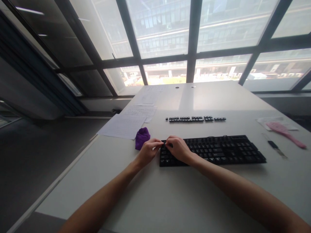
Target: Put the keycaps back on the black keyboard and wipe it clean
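Observation:
A black keyboard (221, 150) lies on the white table, with its left end under my hands. My left hand (150, 148) is closed in a pinch at the keyboard's upper left corner; what its fingertips hold, if anything, is too small to tell. Just beside it, my right hand (177, 147) bends over the left keys with thumb and forefinger pinched together, and whatever is between them is hidden. A crumpled purple cloth (142, 137) sits just left of my left hand. Beyond the keyboard, loose black keycaps (187, 119) stand in rows.
Printed paper sheets (123, 125) cover the table's left side. To the right lie a pink brush (283, 131) on a clear plastic bag (262, 122), and a small black-handled tool (273, 144) with wire ends. Large windows (165, 32) rise behind the table (155, 194).

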### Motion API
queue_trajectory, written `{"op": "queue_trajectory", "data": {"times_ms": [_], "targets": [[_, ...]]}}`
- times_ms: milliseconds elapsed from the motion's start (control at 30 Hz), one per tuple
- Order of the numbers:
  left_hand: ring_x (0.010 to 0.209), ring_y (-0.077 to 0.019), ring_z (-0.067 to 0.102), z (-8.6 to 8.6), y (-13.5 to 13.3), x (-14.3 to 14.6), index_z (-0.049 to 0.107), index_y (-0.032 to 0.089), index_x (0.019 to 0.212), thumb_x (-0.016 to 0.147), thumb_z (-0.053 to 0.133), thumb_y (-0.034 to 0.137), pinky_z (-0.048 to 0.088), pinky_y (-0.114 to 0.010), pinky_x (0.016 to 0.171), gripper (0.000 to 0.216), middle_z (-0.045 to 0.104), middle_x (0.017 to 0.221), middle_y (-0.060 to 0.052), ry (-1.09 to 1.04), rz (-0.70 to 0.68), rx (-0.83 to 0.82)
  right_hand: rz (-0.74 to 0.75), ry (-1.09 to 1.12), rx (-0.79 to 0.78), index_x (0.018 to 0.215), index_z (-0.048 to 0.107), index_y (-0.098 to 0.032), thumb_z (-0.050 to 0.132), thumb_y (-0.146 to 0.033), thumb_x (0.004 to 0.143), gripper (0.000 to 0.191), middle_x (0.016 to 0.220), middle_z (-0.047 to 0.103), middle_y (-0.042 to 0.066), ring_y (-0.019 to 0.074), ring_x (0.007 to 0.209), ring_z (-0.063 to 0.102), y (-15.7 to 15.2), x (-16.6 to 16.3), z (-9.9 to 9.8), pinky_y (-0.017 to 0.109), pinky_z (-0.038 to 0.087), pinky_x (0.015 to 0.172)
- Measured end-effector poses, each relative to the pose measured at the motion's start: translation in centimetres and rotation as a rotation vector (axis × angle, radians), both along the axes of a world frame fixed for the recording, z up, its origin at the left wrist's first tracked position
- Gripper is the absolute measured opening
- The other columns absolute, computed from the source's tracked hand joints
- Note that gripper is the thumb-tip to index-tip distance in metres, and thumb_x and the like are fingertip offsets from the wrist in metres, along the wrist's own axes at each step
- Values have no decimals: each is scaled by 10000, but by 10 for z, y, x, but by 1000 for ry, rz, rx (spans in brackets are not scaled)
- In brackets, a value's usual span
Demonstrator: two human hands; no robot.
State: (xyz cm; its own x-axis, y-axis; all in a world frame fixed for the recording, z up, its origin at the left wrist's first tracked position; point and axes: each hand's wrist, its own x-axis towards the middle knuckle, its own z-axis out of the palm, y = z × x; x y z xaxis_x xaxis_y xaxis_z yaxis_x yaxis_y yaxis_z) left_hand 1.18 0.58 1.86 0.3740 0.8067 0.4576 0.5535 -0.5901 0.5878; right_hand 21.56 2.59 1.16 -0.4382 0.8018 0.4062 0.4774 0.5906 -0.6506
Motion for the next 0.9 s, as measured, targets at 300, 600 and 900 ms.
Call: {"op": "queue_trajectory", "data": {"times_ms": [300, 600, 900], "targets": [[864, -169, 693, 4, -4, 3, 774, 199, 908, 896, 666, 142, 556, -290, 794, 123, 739, 944, -53, -31, 40, -15, 23, 43, 11, 766, 669, -164, 604, -69, 861, 149, 867, 681, 46, 155, 818, 631, 0, 0, -5, 245, 456, 773], [939, -174, 677, 3, -5, -1, 753, 189, 1012, 931, 545, 76, 557, -305, 854, 251, 704, 1017, -74, 120, -49, 28, 36, -170, 106, 764, 649, -166, 552, -86, 894, 181, 869, 647, 63, 170, 849, 587, -6, -3, 2, 262, 447, 794], [938, -179, 650, 6, -11, 11, 719, 182, 991, 920, 519, 65, 544, -310, 874, 242, 671, 973, -63, 171, 6, 27, 4, -210, 97, 790, 646, -161, 552, -151, 938, 175, 902, 634, 77, 181, 894, 582, -12, -2, 7, 276, 457, 827]]}}
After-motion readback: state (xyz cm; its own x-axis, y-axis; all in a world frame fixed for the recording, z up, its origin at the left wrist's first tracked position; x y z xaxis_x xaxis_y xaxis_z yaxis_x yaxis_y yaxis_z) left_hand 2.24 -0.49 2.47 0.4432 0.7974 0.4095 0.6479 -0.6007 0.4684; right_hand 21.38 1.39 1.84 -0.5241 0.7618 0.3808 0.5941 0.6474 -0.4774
